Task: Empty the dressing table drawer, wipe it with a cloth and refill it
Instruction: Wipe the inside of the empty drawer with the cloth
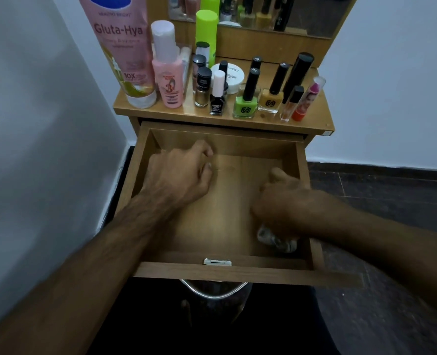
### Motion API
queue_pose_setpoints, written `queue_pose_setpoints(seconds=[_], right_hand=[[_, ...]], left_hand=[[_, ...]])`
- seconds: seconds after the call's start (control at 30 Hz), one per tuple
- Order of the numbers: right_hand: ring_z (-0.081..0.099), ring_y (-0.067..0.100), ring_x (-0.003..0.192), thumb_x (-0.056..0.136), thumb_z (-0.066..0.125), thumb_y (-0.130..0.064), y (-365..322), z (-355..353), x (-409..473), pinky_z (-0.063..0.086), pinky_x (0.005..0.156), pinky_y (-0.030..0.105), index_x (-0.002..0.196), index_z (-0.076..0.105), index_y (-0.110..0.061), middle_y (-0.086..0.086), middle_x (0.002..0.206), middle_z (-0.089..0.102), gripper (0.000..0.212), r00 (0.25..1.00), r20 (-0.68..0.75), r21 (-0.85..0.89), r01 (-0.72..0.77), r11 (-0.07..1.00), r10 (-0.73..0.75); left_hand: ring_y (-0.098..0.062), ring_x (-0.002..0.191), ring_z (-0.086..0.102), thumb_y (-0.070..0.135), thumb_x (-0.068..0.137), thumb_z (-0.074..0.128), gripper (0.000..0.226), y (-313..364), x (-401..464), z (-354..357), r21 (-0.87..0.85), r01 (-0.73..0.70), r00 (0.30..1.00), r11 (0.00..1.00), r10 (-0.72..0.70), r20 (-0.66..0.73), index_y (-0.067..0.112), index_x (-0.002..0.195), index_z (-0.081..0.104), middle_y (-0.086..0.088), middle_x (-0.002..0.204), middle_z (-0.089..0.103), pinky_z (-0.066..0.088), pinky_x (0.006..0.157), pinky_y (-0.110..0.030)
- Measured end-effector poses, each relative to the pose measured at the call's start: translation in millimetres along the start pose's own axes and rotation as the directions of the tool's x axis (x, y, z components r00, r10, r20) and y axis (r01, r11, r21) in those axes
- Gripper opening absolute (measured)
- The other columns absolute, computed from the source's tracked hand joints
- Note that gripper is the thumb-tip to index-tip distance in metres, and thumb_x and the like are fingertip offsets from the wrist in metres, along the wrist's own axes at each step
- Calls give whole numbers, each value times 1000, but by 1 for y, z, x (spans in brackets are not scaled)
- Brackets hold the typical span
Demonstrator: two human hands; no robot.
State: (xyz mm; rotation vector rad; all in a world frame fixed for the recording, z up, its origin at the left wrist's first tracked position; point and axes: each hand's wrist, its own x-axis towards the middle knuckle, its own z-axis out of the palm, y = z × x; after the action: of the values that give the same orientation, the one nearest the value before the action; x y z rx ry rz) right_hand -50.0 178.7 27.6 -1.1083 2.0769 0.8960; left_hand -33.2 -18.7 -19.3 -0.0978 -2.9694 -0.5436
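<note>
The wooden drawer (222, 274) is pulled out and holds nothing loose on its bare bottom. My right hand (284, 201) presses a crumpled pale cloth (276, 242) into the near right corner of the drawer and looks blurred. My left hand (179, 175) rests inside the drawer at the far left, fingers curled against the bottom, with nothing seen in it. Cosmetics stand on the dressing table top (314, 119): a large pink lotion tube (125, 52), a small pink bottle (167, 73), a green nail polish (247, 96), a yellow nail polish (272, 93) and several more bottles.
A mirror (263, 14) rises behind the table top. A white wall stands close on the left, another on the right. Dark floor (391, 190) lies right of the drawer. A metal-rimmed thing (212, 293) shows under the drawer front.
</note>
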Motion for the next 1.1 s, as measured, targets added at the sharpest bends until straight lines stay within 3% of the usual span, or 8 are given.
queue_pose_setpoints(seconds=[0.13,0.3,0.5,0.57,0.73,0.9,1.03,1.1], right_hand=[[54,22,115,87,76,-29,-9,16,4,32,109,45,116,68,-21,2,124,66,31,993,10,-47,122,991,-122],[56,12,104,89,73,-37,2,14,12,31,109,44,115,59,-28,-10,108,64,31,938,-347,572,198,796,16],[64,21,101,86,77,-20,5,6,-6,56,87,38,125,62,-24,-3,109,65,42,992,-65,293,123,948,-108],[64,22,98,86,75,-17,-6,11,0,58,84,41,124,64,-23,0,110,66,40,985,-94,233,166,958,-147],[63,11,93,89,74,-24,-2,6,7,46,69,26,104,58,-32,-12,100,63,24,939,-343,718,278,638,-23],[62,18,93,87,74,-21,9,-9,-9,53,71,34,119,66,-26,-6,101,63,34,994,-83,262,96,960,-77],[63,30,93,91,70,-17,-15,-4,5,48,62,34,115,69,-11,3,96,63,25,992,78,239,77,968,-99],[65,25,94,87,75,-15,-10,-6,11,46,63,32,114,69,-14,2,101,68,28,985,-28,390,166,906,-169]], left_hand=[[-9,62,60,40,99,53,26,-1,1,3,-8,-12,1000,1000,11,-18,28,122,53,7,71,64,49,60,-29],[-10,64,60,41,98,53,24,2,1,2,10,22,999,1000,-22,-26,31,120,53,8,71,64,45,62,-29],[-13,69,63,39,99,52,23,1,1,1,3,28,999,1000,-28,-22,31,120,52,8,76,65,53,69,-35],[-13,68,63,39,99,52,22,1,1,2,0,24,999,1000,-24,-29,31,120,52,8,74,65,53,68,-34],[-17,64,63,40,96,51,20,-2,-1,3,-1,19,996,1000,-19,-90,32,115,50,7,69,64,56,66,-38],[-12,66,62,38,98,51,22,-3,2,3,-12,18,997,1000,-19,-77,31,119,52,8,77,66,51,64,-32],[-10,64,61,39,99,49,21,-5,2,5,-30,32,998,999,-34,-49,32,118,49,9,73,63,54,63,-33],[-14,65,63,40,98,49,20,-4,2,4,-18,32,997,999,-33,-62,34,116,49,9,72,63,56,65,-36]])
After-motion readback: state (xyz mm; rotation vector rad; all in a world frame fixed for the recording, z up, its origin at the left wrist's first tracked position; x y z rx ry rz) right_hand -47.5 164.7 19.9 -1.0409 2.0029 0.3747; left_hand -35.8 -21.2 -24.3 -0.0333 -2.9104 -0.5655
